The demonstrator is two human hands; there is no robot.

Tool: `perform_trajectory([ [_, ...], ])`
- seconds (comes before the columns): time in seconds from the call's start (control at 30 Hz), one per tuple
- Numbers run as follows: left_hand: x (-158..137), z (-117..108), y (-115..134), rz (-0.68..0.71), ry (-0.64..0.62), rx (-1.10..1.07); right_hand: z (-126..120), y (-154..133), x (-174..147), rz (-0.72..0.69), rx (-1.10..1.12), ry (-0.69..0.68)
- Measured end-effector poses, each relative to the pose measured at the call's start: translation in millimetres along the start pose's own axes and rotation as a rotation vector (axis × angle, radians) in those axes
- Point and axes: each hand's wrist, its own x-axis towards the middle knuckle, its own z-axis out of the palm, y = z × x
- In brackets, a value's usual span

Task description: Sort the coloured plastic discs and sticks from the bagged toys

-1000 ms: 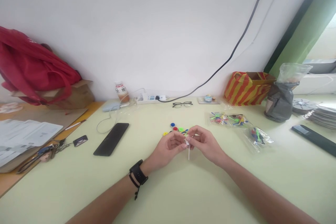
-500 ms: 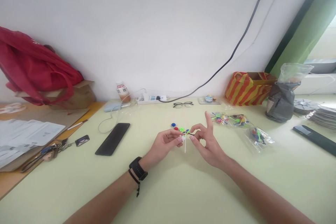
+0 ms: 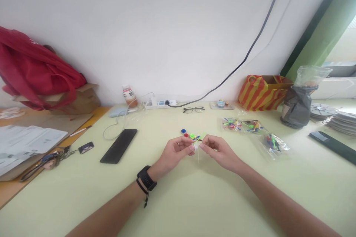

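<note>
White piece [image 3: 195, 147] sits near the middle of my view, between two hands over the pale worktop [image 3: 178, 207]. Taking clock directions from it, I have a red bag [image 3: 41, 70] on a cardboard box [image 3: 90, 98] at 10 o'clock and a striped bag [image 3: 256, 94] at 2. My left hand [image 3: 172, 155] comes in from 8 o'clock, its grip clamped on the white piece. My right hand [image 3: 221, 153] comes in from 4, thumb and forefinger close together just beside the piece; whether that grip is clamped on anything, I cannot tell. At 9 o'clock lies a black phone [image 3: 119, 146]; between 2 and 3, clear packets [image 3: 274, 146] of coloured parts; at 12, eyeglasses [image 3: 194, 110]. Loose coloured parts [image 3: 191, 136] lie just beyond the fingers, around 11 to 12. Thinnest is a blurred pale stick [image 3: 198, 157], pointing toward 6.
</note>
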Motion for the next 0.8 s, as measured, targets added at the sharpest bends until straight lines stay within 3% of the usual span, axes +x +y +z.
perform_trajectory([
  [0.27,0.8,-0.5,-1.5,-0.011,0.009,-0.016,-0.8,6.6,1.3,-0.019,-0.016,0.041],
  [0.8,0.2,-0.6,-3.6,-0.009,-0.018,-0.02,3.3,3.1,-0.9,-0.025,-0.032,-0.009],
])
